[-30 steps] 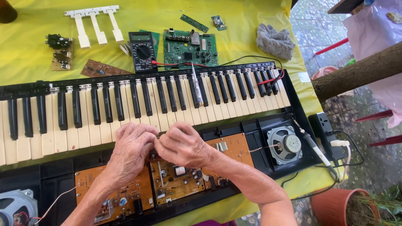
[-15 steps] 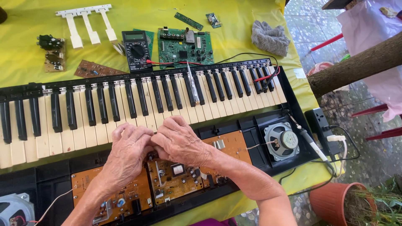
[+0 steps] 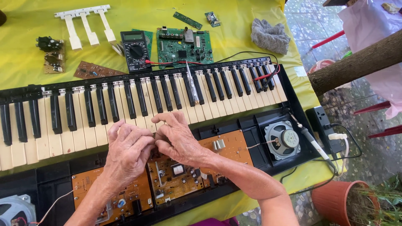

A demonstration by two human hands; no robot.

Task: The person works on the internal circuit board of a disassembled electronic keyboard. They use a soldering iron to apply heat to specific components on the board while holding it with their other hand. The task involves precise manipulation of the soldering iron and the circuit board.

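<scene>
Orange board lies under your left hand and right hand, fingertips pinched together on something hidden; work it gently next.

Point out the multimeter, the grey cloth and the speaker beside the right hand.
multimeter (image 3: 135,51), head view, on its dial.
grey cloth (image 3: 270,36), head view, its middle.
speaker (image 3: 286,139), head view, centre magnet.

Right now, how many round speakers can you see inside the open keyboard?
2. One round grey speaker sits at the right end of the open black keyboard case. The other round grey speaker is at the bottom left corner, partly cut off by the picture edge.
</scene>
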